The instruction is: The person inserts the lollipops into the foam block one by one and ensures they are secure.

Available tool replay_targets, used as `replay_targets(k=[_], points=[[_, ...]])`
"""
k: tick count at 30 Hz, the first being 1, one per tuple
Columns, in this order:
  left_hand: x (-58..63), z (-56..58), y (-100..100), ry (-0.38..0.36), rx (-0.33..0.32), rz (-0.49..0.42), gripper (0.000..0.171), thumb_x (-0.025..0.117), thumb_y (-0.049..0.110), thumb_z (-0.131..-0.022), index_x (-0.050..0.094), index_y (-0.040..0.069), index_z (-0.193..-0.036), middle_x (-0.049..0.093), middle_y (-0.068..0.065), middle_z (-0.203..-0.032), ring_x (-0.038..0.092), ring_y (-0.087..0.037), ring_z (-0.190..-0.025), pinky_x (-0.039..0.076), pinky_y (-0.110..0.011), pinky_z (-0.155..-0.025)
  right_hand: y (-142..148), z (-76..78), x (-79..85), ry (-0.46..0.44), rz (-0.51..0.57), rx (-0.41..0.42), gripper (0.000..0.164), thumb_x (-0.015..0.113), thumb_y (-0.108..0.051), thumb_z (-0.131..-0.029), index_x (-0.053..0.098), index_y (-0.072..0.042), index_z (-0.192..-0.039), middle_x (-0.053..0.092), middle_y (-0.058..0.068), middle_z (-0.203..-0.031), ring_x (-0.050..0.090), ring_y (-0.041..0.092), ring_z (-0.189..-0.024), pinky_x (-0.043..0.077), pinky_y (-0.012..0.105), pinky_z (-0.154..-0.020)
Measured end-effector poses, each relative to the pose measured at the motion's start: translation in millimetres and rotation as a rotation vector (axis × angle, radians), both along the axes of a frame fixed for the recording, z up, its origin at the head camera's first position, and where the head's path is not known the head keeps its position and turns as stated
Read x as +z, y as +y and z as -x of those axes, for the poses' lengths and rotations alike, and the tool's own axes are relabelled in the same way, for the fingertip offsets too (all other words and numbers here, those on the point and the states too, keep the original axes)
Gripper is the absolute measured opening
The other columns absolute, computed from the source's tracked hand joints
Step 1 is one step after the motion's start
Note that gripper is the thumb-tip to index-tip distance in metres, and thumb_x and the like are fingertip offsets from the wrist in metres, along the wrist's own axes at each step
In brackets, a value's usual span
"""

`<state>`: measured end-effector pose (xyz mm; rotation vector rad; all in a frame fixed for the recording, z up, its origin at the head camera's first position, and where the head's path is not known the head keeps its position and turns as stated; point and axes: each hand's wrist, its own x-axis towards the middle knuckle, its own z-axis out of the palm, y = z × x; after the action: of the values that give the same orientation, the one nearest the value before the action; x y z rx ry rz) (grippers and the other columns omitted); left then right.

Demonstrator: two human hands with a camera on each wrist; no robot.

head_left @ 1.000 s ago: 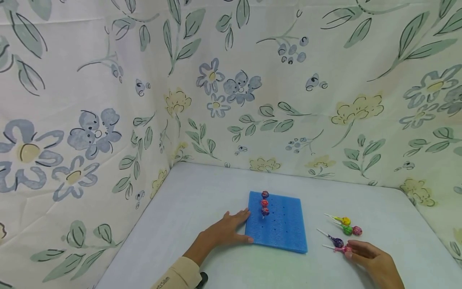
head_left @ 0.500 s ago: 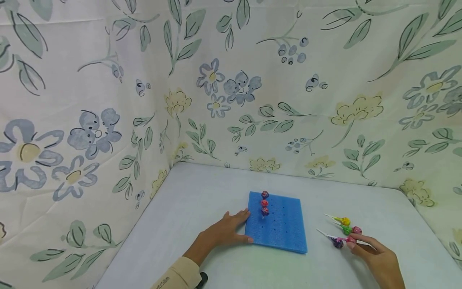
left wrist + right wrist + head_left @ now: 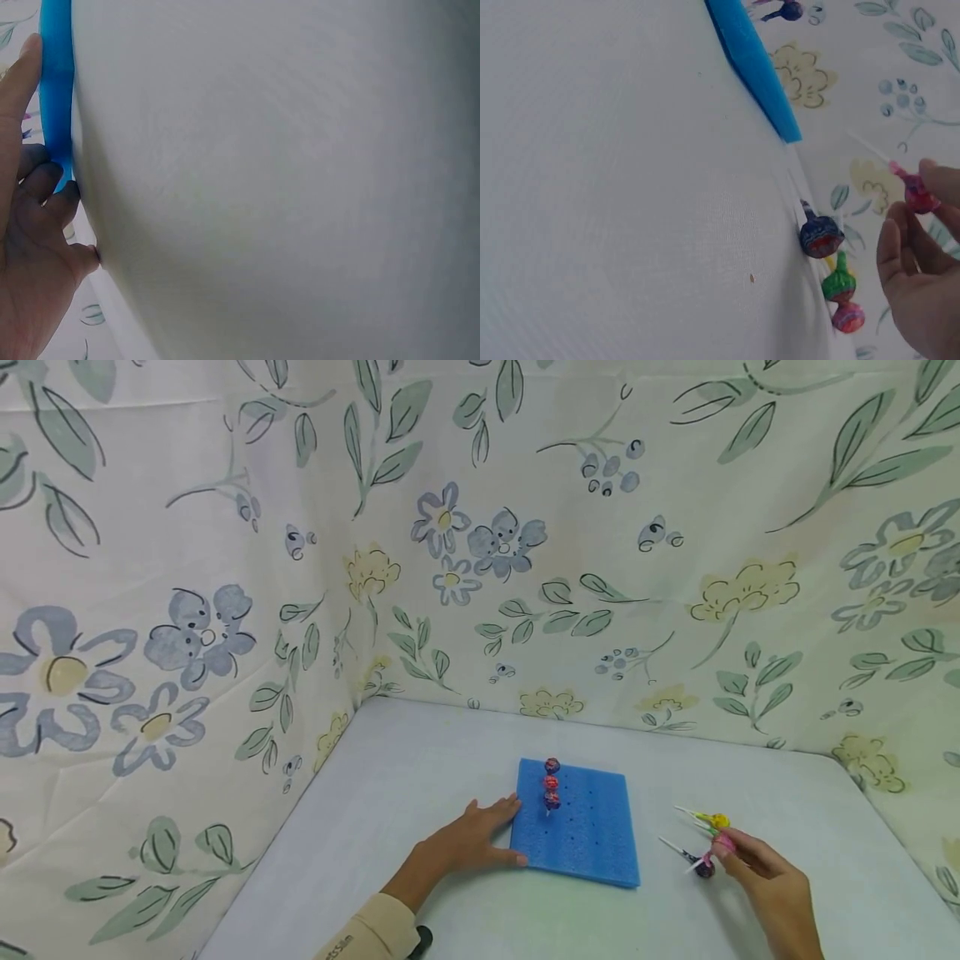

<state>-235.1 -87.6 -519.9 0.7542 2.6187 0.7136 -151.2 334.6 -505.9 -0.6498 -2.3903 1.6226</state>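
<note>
A blue foam board (image 3: pixel 585 852) with rows of small holes lies on the white table, and three wrapped lollipops (image 3: pixel 551 782) stand in it near its left side. My left hand (image 3: pixel 472 837) rests against the board's left edge, fingers spread, thumb by the near corner. My right hand (image 3: pixel 767 875) pinches a pink lollipop (image 3: pixel 920 193) by its wrapped head, raised off the table with its stick pointing left. Under and beside it lie a dark purple lollipop (image 3: pixel 821 236), a green lollipop (image 3: pixel 840 283), another pink lollipop (image 3: pixel 848 317) and a yellow lollipop (image 3: pixel 720 820).
The white table (image 3: pixel 420 752) spreads around the board. A curtain (image 3: pixel 480 635) with a floral print hangs behind the table and along its left side. A beige sleeve (image 3: pixel 375 931) covers the left forearm.
My right hand has taken hold of the near pink lollipop, lifted it and moved slightly away from me over the others. The left hand and the board have stayed in place.
</note>
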Motion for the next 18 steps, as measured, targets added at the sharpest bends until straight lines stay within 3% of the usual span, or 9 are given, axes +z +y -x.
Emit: replay_targets(k=[7,13,18], points=[[0.4,-0.2,-0.8,0.009,-0.003,-0.006,0.099,0.069,0.07,-0.092,0.031,0.021,-0.169,0.025,0.005,-0.176,0.023,-0.018,-0.163,0.011,-0.058,-0.133,-6.7,-1.6,-4.0,0.22,0.181,0.12,0.056,0.075,-0.022,-0.101,0.057,0.003,-0.147,0.078,-0.015,-0.102,0.078,0.005,-0.088,0.064,0.023,-0.075],[0.4,-1.0,-0.3,-0.005,0.009,-0.008,0.099,0.07,0.07,-0.091,0.031,0.023,-0.169,0.026,0.006,-0.175,0.023,-0.019,-0.163,0.01,-0.058,-0.132,-12.1,-0.3,-4.4,0.214,0.209,0.099,0.06,0.087,-0.009,-0.089,0.063,0.0,-0.143,0.077,-0.018,-0.103,0.075,-0.002,-0.091,0.06,0.014,-0.077],[0.8,-1.3,-0.9,-0.002,0.007,-0.011,0.099,0.07,0.07,-0.091,0.031,0.022,-0.169,0.026,0.006,-0.175,0.024,-0.018,-0.163,0.011,-0.059,-0.132,-18.0,0.4,-1.3,0.162,0.116,0.091,0.064,0.086,-0.009,-0.09,0.061,-0.006,-0.148,0.078,-0.02,-0.1,0.074,-0.007,-0.09,0.058,0.01,-0.076]])
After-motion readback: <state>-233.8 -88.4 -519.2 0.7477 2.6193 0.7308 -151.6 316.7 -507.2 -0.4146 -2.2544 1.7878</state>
